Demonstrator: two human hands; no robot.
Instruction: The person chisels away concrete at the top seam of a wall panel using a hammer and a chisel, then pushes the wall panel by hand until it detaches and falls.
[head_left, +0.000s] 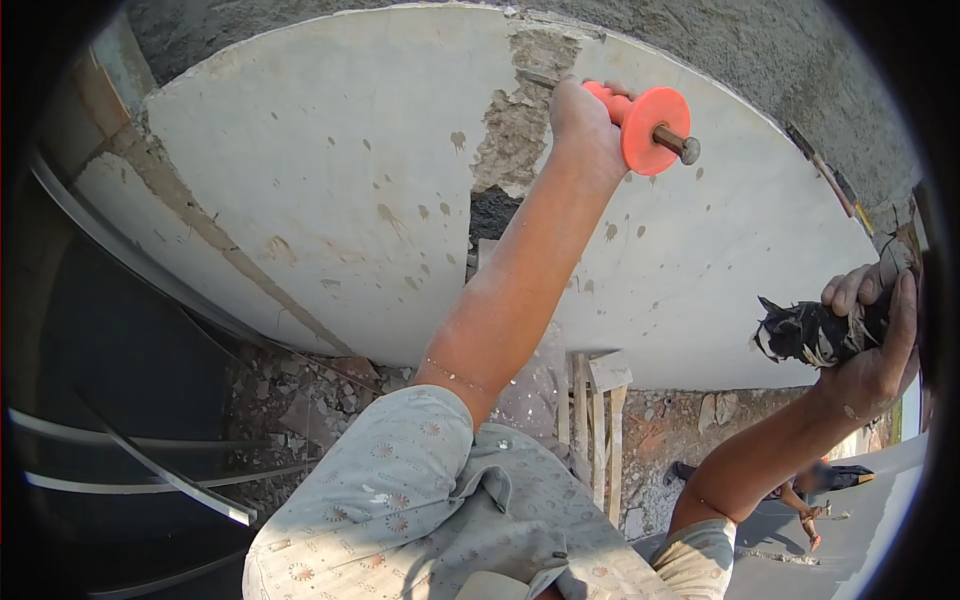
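My left hand (590, 120) is wrapped round the orange grip of a chisel (655, 130). The chisel's round guard and metal head point to the right, and its tip meets the rough broken strip (515, 130) in the white wall panel (350, 180). Out at the right edge, my right hand (880, 330) is closed round a handle bound in torn black wrapping (825, 330). The far end of that tool is hidden at the dark edge of the view.
Rubble (290, 400) lies below the panel, beside wooden slats (595, 430). Curved metal strips (150, 470) cross the lower left. Another person (800, 495) is at the lower right. Rough grey plaster (780, 70) borders the panel.
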